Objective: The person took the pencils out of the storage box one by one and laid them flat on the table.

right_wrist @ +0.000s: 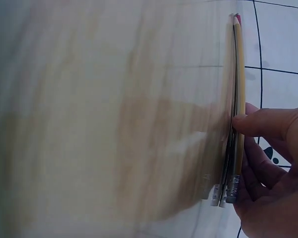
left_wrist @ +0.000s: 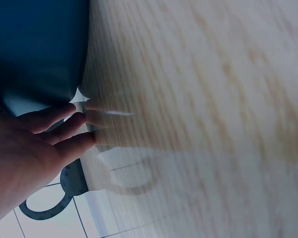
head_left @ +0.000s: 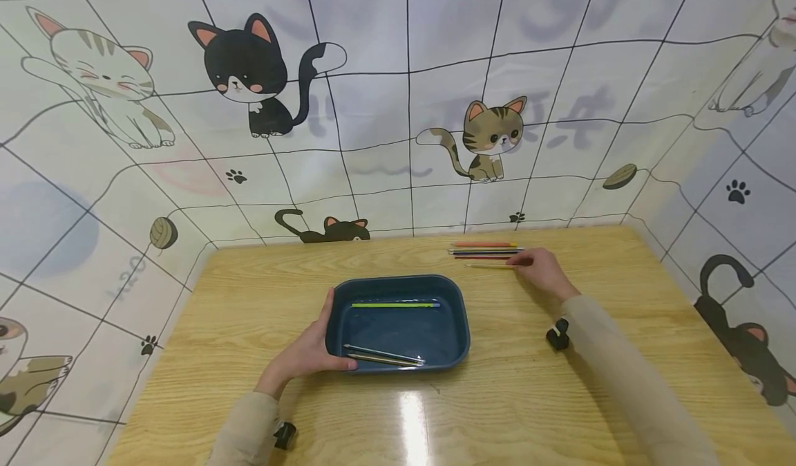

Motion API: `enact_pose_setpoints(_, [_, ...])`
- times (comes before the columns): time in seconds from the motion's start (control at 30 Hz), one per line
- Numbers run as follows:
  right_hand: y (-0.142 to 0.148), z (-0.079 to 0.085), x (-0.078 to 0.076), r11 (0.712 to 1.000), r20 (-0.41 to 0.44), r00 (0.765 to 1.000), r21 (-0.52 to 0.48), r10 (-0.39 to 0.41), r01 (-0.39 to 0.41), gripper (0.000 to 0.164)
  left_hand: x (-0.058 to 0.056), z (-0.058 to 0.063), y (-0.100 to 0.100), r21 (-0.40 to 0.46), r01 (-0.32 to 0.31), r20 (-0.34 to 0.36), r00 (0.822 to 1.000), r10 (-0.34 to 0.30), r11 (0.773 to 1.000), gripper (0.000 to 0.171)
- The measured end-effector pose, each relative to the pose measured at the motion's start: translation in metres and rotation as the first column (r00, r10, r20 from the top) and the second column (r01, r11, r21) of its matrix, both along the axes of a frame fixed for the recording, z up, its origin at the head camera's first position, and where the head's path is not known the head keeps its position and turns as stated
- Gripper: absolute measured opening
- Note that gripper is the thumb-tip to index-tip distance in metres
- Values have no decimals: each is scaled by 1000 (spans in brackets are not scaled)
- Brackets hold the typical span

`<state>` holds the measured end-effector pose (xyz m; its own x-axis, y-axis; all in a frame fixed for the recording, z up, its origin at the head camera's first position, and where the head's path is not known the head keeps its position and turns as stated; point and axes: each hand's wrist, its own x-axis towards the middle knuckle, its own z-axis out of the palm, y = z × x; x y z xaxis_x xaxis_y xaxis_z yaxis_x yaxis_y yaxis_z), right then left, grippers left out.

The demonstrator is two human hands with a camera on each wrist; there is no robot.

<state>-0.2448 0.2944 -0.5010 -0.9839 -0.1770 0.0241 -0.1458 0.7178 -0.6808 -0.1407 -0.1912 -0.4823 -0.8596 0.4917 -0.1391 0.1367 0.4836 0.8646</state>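
Note:
My left hand (head_left: 311,348) holds the left side of a dark blue tray (head_left: 461,300), its thumb over the near rim and its fingers along the outer wall. In the left wrist view, fingertips of the left hand (left_wrist: 72,131) lie beside the blue wall, low by the tabletop. A lime-green pencil (head_left: 394,305) lies along the tray's far side; two dull-coloured pencils (head_left: 379,352) lie near its front. At the back right, my right hand (head_left: 539,271) pinches a yellow pencil (right_wrist: 240,89) between thumb and fingers. More pencils (head_left: 481,250) lie in a row just beyond it.
The wooden table (head_left: 510,383) ends at a wall covering (head_left: 379,127) printed with cats, on the back and sides. Small black devices sit by each wrist, one near the right sleeve (head_left: 557,334) and one near the left sleeve (head_left: 285,434).

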Motion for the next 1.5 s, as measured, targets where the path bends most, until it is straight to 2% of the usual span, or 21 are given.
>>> enact_pose_setpoints(0.4, [-5, -2, -15, 999, -36, 999, 35, -12, 13, 14, 0, 0, -1, 6, 5, -12, 1000, -5, 1000, 135])
enact_pose_setpoints(0.63, [-6, -1, -17, 998, -81, 996, 57, 29, -24, 14, 0, 0, -1, 14, 4, -13, 1000, -4, 1000, 135])
enact_pose_setpoints(0.93, [-11, 2, -19, 999, -63, 998, 46, 28, -25, 12, -1, -1, 0, 17, 5, 5, 1000, -5, 1000, 134])
enact_pose_setpoints(1.1, [-9, 2, -16, 1000, -45, 999, -6, 4, -4, 14, -1, -2, -1, 13, 1, 6, 1000, -1, 1000, 134])
enact_pose_setpoints(1.3, [-5, 5, -4, 995, -30, 999, -95, -39, 36, 19, 0, 0, 0, 30, 12, -2, 1000, -12, 999, 136])
enact_pose_setpoints(1.5, [-4, 5, 6, 989, -21, 999, -146, -40, 37, 20, 2, 1, 1, 12, 1, 6, 1000, -1, 1000, 135])
